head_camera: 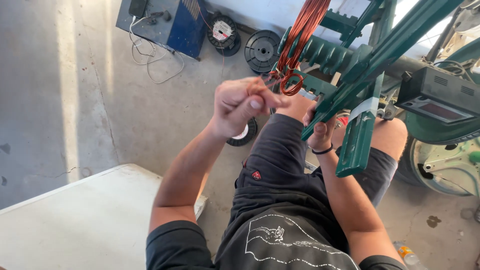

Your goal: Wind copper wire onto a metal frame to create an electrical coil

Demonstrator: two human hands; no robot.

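My left hand (240,106) is raised in front of me, its fingers pinched on thin copper wire (286,80) that loops at the bottom of a long copper coil (305,30) hanging over a green metal winding frame (350,60). My right hand (320,127) grips a slanted green bar of that frame, a black band on its wrist. I sit with bare knees below dark shorts, the frame above my lap.
A white table (75,220) stands at lower left. On the concrete floor lie black wire spools (262,49), a blue box (165,20) with white cables, and a spool (245,135) under my left hand. A grey counter unit (440,100) sits on the machine at right.
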